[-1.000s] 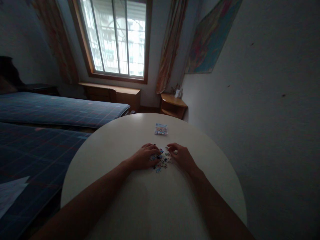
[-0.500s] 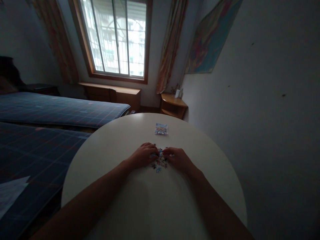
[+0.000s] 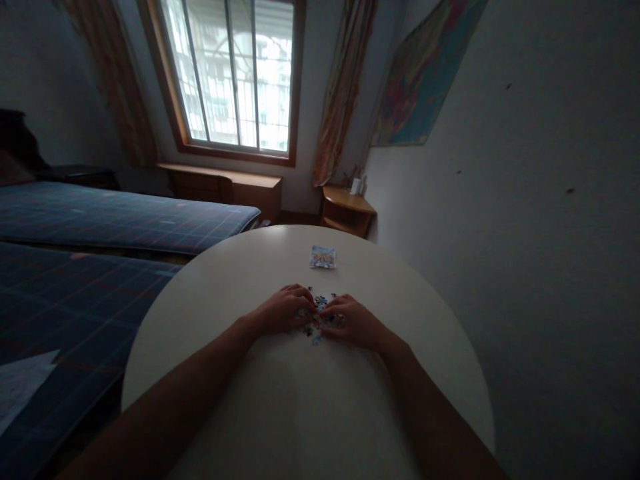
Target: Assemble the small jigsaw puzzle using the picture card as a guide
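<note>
A small heap of coloured puzzle pieces (image 3: pixel 320 319) lies near the middle of a round white table (image 3: pixel 300 400). My left hand (image 3: pixel 284 311) rests on the heap's left side with its fingers curled over the pieces. My right hand (image 3: pixel 353 320) covers the right side, fingers bent and meeting the left hand's fingertips above the heap. Whether either hand grips a piece is hidden by the fingers. A small colourful card (image 3: pixel 322 257) lies flat on the table beyond the heap.
A bed with a blue checked cover (image 3: pixel 100 227) runs along the left. A wooden corner shelf (image 3: pixel 347 208) stands past the table's far edge, under a window (image 3: pixel 233 73). A plain wall (image 3: pixel 525 233) is close on the right.
My right hand has slid left over the puzzle pieces until its fingers meet the left hand. The heap is now more covered and drawn together.
</note>
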Demonstrator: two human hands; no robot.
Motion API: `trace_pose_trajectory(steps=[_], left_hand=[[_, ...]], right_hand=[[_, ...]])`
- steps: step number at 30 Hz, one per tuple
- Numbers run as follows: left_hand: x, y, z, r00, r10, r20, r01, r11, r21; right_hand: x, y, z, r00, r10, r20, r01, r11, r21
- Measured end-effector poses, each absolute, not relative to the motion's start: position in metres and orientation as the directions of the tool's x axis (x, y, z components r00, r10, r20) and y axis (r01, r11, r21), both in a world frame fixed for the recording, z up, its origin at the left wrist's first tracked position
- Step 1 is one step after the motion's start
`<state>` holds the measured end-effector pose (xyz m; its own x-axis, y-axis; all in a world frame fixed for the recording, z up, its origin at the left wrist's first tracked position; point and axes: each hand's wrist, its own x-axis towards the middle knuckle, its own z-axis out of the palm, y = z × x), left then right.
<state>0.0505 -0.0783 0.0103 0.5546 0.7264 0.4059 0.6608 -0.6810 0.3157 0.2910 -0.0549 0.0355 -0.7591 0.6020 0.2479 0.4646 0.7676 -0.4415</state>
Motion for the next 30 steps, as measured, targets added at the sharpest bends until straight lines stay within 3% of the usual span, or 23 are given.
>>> trace_pose_trajectory(steps=[7,13,19,30], left_hand=[[0.054,-0.074,0.01,0.515,0.744,0.426,0.685,-0.656,0.317],[0.049,-0.068,0.007,0.376,0.791,0.483,0.738,-0.571,0.36],[0.042,-0.062,0.002,0.195,0.849,0.49,0.807,-0.423,0.412],[0.032,-0.058,0.004,0.05,0.892,0.45,0.864,-0.264,0.428]], right_hand=[[0.286,-0.058,0.036,-0.778,0.574,0.256,0.448,0.792,-0.415],[0.285,-0.058,0.035,-0.76,0.569,0.314,0.423,0.8,-0.426],[0.287,-0.05,0.026,-0.67,0.676,0.308,0.52,0.723,-0.455],[0.285,-0.046,0.024,-0.535,0.784,0.315,0.574,0.611,-0.545]])
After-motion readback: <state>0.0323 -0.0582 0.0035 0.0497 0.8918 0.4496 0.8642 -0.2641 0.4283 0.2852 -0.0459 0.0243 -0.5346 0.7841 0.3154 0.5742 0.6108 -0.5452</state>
